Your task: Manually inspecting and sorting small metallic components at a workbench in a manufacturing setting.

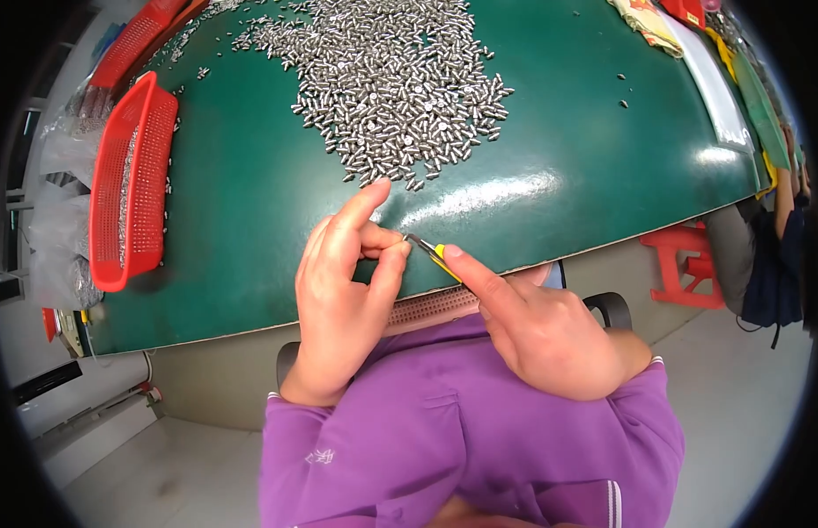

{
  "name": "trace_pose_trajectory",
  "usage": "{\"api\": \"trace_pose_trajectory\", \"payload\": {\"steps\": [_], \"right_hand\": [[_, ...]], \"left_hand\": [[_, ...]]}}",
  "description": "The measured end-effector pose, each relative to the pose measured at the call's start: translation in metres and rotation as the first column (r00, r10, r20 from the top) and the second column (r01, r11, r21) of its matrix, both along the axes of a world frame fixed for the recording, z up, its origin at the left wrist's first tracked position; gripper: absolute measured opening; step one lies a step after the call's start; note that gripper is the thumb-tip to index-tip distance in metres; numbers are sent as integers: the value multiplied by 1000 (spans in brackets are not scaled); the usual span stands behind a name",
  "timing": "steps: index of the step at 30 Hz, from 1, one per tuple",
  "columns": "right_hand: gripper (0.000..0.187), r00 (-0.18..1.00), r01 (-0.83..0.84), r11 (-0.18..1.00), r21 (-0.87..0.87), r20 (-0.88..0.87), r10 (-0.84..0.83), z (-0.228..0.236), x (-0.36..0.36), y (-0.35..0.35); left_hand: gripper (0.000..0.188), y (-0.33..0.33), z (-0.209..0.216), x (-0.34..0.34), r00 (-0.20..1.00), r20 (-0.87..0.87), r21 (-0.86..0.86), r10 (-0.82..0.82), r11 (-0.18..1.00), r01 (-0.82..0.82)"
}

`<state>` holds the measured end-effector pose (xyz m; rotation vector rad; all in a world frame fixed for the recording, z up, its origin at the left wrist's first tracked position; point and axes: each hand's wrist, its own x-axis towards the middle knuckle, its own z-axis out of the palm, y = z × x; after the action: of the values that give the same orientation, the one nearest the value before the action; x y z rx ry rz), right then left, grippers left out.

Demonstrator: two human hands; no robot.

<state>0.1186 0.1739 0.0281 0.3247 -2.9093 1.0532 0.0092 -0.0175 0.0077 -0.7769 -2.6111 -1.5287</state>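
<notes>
Thumb and a finger of my left hand (pixel 343 273) are pinched on a small metal part (pixel 407 239), mostly hidden by the fingertips; the index finger stretches up toward the pile. My right hand (pixel 550 330) grips a slim tool with a yellow handle (pixel 450 268) and a dark narrow tip, index finger laid along it. That tip touches or nearly touches the part at my left fingertips; the tool's exact kind is unclear. Just beyond my hands, a large heap of small silvery pointed metal parts (pixel 391 88) spreads over the green tabletop (pixel 585 150).
On the left stands a red perforated basket (pixel 149 211) with small metal parts inside, a second red basket (pixel 132 53) behind it. A pink perforated basket (pixel 431 308) shows below the table's near edge. Far right lie a clear plastic sheet (pixel 708 84) and a red stool (pixel 682 264) on the floor.
</notes>
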Motion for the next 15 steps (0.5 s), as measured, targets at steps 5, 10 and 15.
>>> {"api": "trace_pose_trajectory", "payload": {"steps": [5,10,15], "right_hand": [[71,1000,-24,1000,-20,-15,24,5,-5,2],[70,999,-46,999,15,-26,46,8,-10,6],[70,983,-104,987,121,166,83,22,-17,14]], "left_hand": [[56,0,-1,-1,1000,-15,17,6,1000,-5],[53,0,-1,-3,994,-100,-21,-31,999,29],[48,-1,-1,-1,1000,-15,27,-7,1000,8]]}}
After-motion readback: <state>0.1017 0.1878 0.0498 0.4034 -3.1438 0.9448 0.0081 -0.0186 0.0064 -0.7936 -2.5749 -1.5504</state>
